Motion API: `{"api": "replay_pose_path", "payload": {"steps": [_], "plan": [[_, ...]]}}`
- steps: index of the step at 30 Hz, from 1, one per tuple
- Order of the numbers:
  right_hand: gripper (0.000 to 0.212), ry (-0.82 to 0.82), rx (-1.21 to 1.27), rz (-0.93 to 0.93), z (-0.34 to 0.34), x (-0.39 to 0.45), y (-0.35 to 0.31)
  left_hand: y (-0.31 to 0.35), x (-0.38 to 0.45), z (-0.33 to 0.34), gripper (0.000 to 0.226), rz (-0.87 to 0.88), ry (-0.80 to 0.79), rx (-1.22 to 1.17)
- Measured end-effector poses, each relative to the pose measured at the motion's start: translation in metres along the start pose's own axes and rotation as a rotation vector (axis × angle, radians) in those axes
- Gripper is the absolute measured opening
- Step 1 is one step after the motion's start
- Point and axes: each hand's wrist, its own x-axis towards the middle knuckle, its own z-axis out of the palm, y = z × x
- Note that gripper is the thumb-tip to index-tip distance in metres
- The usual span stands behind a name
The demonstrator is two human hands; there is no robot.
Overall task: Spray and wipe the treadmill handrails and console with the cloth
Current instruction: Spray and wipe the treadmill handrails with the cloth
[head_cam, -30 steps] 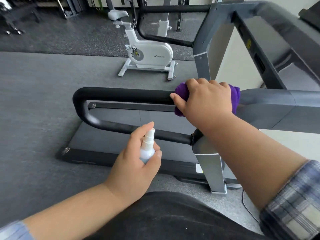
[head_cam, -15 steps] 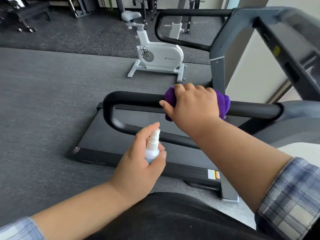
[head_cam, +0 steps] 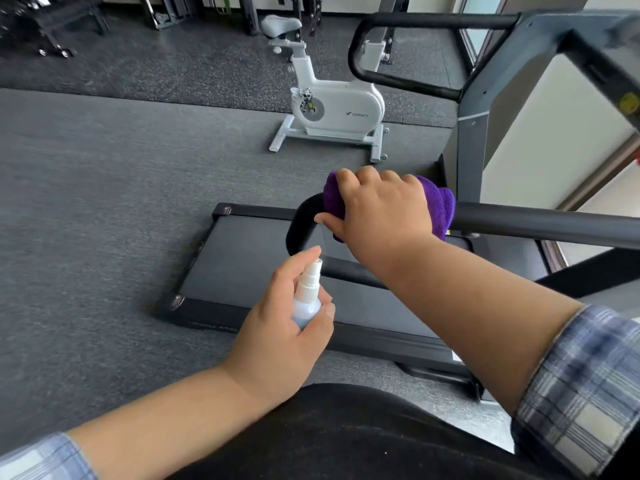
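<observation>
My right hand [head_cam: 377,216] is curled over the cloth [head_cam: 438,206] and presses it around the near rail [head_cam: 547,226], at the rail's left end where it bends down. The rail's long axis runs left to right, so I judge the next wipe goes right, toward the console. My left hand [head_cam: 280,330] is lower and nearer me, gripping the bottle [head_cam: 306,299], forefinger on its nozzle.
</observation>
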Motion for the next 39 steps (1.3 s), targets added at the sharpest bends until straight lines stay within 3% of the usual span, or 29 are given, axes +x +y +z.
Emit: {"api": "replay_pose_path", "payload": {"steps": [7, 13, 21, 27, 33, 39], "plan": [[0.069, -0.059, -0.042, -0.007, -0.003, 0.011, -0.03, -0.018, 0.011, -0.024, 0.056, 0.087, -0.071, -0.046], [0.085, -0.103, 0.001, -0.01, -0.01, 0.003, -0.013, -0.03, 0.016, -0.035, 0.055, 0.144, -0.155, -0.059], [0.076, 0.026, 0.084, 0.218, -0.004, -0.029, 0.026, -0.038, 0.022, -0.044, 0.056, 0.173, -0.227, -0.074], [0.069, 0.073, 0.086, 0.352, -0.001, -0.017, -0.006, -0.044, 0.022, -0.058, 0.058, 0.21, -0.254, -0.04], [0.067, 0.025, 0.07, 0.249, -0.005, -0.005, -0.036, -0.047, 0.021, -0.058, 0.058, 0.219, -0.288, 0.018], [0.073, 0.041, 0.111, 0.198, -0.005, -0.022, -0.007, -0.018, 0.051, -0.033, 0.061, 0.266, -0.257, 0.032]]}}
